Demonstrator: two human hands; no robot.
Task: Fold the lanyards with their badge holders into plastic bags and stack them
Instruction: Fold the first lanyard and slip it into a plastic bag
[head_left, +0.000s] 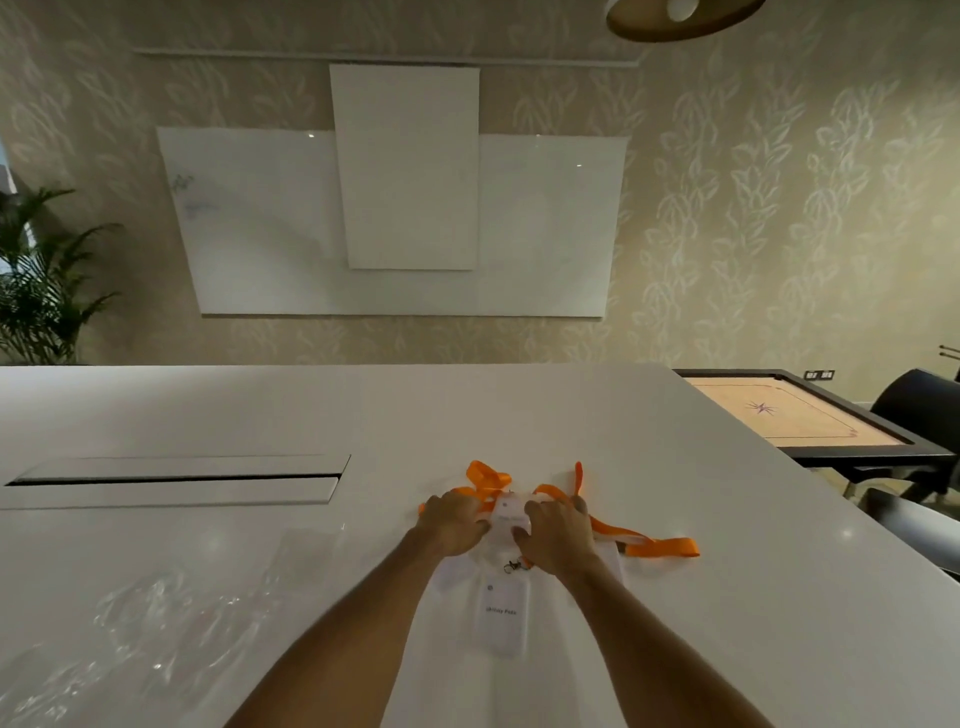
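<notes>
lengthwise toward viewer: badge holder (501, 618), hands (506, 530) beyond

Badge holder (501, 618): blurred print, unreadable.

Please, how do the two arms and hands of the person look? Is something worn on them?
Both forearms are bare as far as the picture shows: no sleeves, gloves, watch or bracelet. No ring can be made out on the left hand or the right hand, though the fingers are partly hidden and small.

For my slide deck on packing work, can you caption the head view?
Both hands, left and right, gather orange lanyards and badge holders on a white table.
</notes>
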